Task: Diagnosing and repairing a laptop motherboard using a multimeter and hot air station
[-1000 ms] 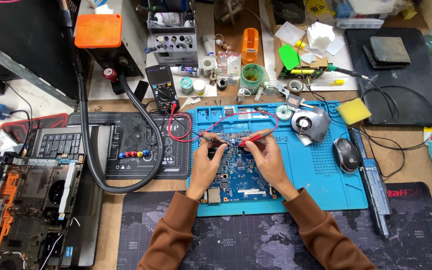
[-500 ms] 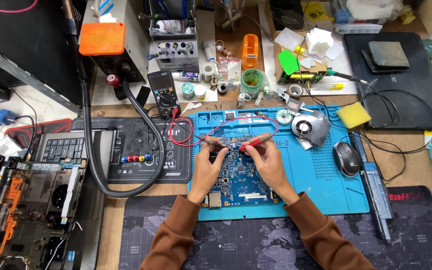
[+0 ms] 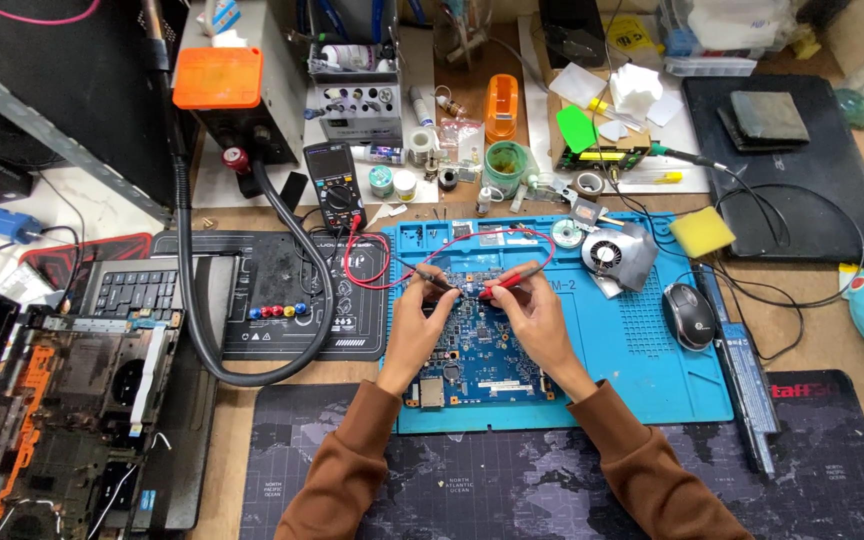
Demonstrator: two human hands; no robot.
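A blue circuit board point(image 3: 482, 350) lies on a blue work mat point(image 3: 642, 360). My left hand point(image 3: 417, 325) pinches a black test probe point(image 3: 436, 281) with its tip on the board's upper part. My right hand point(image 3: 537, 315) grips a red test probe point(image 3: 507, 279), its tip close to the black one. Red and black leads point(image 3: 372, 270) run left from the probes to a black multimeter point(image 3: 337, 187) behind the mat. Both brown sleeves reach in from the bottom edge.
A cooling fan point(image 3: 612, 252), a yellow sponge point(image 3: 702, 231) and a black mouse point(image 3: 690, 302) sit right of the board. A black corrugated hose point(image 3: 252, 375) loops at left over a dark mat. An opened laptop chassis point(image 3: 62, 400) lies at far left. Tools crowd the back.
The view has shifted slightly. Both hands stay on the board with the probe tips in nearly the same spot.
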